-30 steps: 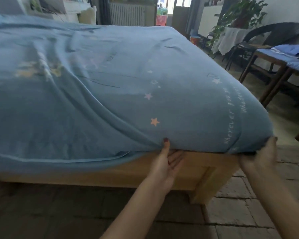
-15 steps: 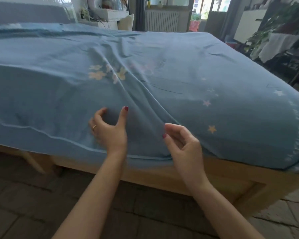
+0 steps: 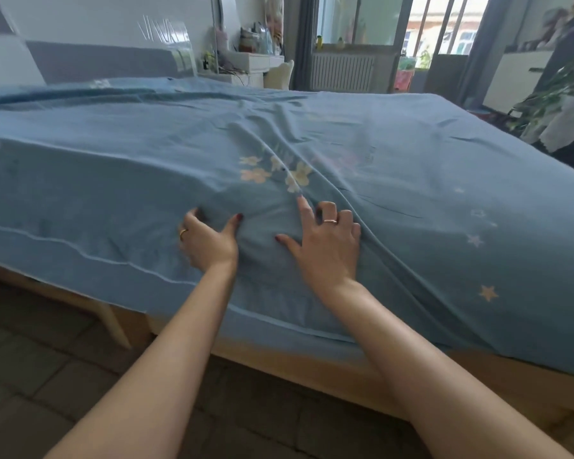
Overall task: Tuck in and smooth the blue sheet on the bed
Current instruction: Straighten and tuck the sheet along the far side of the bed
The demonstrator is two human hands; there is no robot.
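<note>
The blue sheet, printed with pale flowers and stars, covers the whole bed and hangs over the near side of the wooden frame. Long creases run from the flower print toward the near edge. My left hand rests on the sheet near that edge, fingers curled and thumb spread, holding nothing. My right hand lies flat on the sheet just right of it, fingers spread, forefinger pointing at the flowers. A raised fold of cloth runs along the right side of my right hand.
A grey headboard stands at the far left. Behind the bed are a white dressing table, a radiator and a window. A leafy plant stands at the right. Dark tiled floor lies in front of the bed.
Both hands left the bed's right corner, moved left along the near edge and up onto the sheet. My right hand has gone from curled to flat and spread.
</note>
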